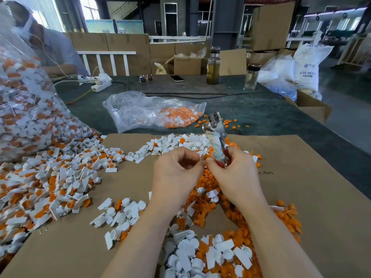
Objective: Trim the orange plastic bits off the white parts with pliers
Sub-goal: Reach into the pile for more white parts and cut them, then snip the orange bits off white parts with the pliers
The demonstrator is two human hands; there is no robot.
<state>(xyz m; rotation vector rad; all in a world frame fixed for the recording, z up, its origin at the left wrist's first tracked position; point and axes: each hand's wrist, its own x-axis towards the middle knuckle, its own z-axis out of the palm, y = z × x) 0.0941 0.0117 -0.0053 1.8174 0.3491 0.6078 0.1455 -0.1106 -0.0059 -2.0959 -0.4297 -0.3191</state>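
Note:
My left hand (176, 169) pinches a small white part (202, 157) between thumb and fingers, above the cardboard sheet (301, 177). Touching it from the right, my right hand (232, 169) grips the pliers (215, 137) by their red, tape-wrapped handles, with the metal jaws pointing up and away. Below both hands lies a heap of cut orange bits (202, 189). White parts with orange still attached (50, 185) spread over the left of the sheet. Plain white parts (200, 255) are piled near the front edge, and more lie behind the hands.
A big clear bag of parts (22, 109) towers at the left, and a smaller bag (152, 111) lies on the green table behind. A phone (176, 78), sunglasses, two jars and a power strip sit at the far side. Another person sits at the back left.

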